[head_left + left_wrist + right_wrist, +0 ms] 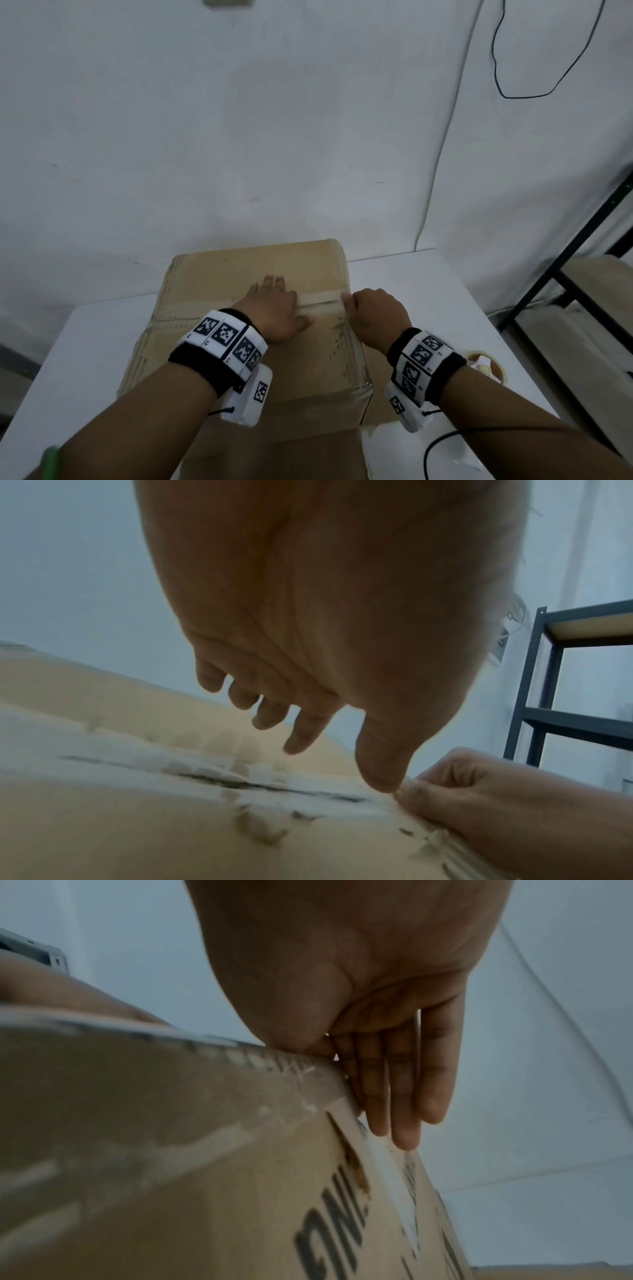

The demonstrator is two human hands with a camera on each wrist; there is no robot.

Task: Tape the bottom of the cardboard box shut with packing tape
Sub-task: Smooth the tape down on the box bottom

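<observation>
A brown cardboard box (239, 274) stands on the white table (428, 291) with its closed flaps up. A pale strip of tape (322, 297) runs along the centre seam to the box's right edge. My left hand (274, 308) lies flat on the top, fingers straight, and its thumb tip (380, 783) touches the tape (171, 767). At the right edge is my right hand (373, 311). Its thumb sits on the top edge, and its straight fingers (404, 1110) press the tape end (387, 1175) down the printed side of the box (171, 1150).
A round brownish roll (493, 368) lies on the table right of the box, partly hidden by my right wrist. A black metal shelf rack (582, 267) stands at the far right. The white wall is close behind, with cables (442, 154) hanging on it.
</observation>
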